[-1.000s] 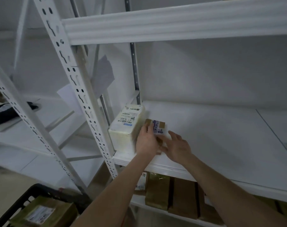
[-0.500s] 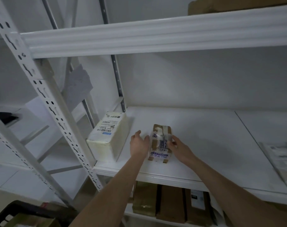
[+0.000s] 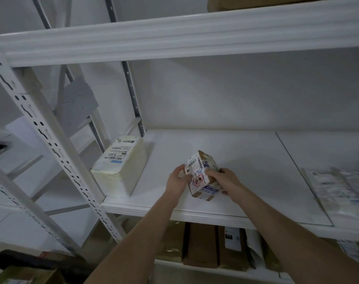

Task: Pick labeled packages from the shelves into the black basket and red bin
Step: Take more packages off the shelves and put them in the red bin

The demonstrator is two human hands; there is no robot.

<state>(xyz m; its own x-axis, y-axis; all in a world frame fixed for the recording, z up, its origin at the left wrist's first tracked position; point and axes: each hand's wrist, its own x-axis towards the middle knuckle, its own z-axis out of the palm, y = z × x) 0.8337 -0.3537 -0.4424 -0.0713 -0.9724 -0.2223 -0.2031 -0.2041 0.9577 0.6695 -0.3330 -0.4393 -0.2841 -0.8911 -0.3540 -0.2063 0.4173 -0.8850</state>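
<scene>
A small brown cardboard package (image 3: 202, 175) with white printed labels and tape is tilted just above the white middle shelf (image 3: 246, 177). My left hand (image 3: 177, 181) grips its left side and my right hand (image 3: 223, 180) grips its right side. A larger cream-white package (image 3: 121, 163) with a barcode label lies on the same shelf to the left, against the upright post. The rim of the black basket (image 3: 8, 260) shows at the bottom left with a brown labeled parcel (image 3: 20, 276) inside. The red bin is out of view.
A perforated white upright post (image 3: 49, 144) stands left of the shelf. Flat plastic-wrapped packets (image 3: 342, 187) lie at the shelf's right end. Several brown boxes (image 3: 203, 244) stand on the lower shelf. The upper shelf beam (image 3: 174, 35) hangs overhead with a box on top.
Both hands have closed round the small brown package and lifted and turned it, so its labeled face tilts up. The view has shifted left and up.
</scene>
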